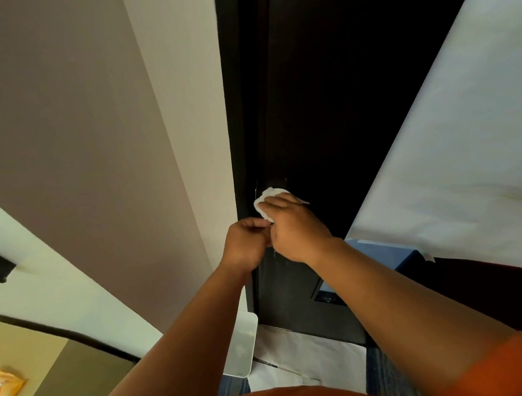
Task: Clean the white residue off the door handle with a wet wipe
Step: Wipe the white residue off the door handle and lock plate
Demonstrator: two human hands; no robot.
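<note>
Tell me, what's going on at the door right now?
Right hand presses wet wipe on the dark door. Left hand closed beside it. Handle hidden under wipe. Nothing in the way.

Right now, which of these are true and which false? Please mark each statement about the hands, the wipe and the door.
1. The right hand presses a white wipe against the dark door. True.
2. The left hand hangs by the person's side. False: it is raised, touching the right hand.
3. The door is white. False: it is dark.
4. An orange packet lies at lower left. True.
</note>
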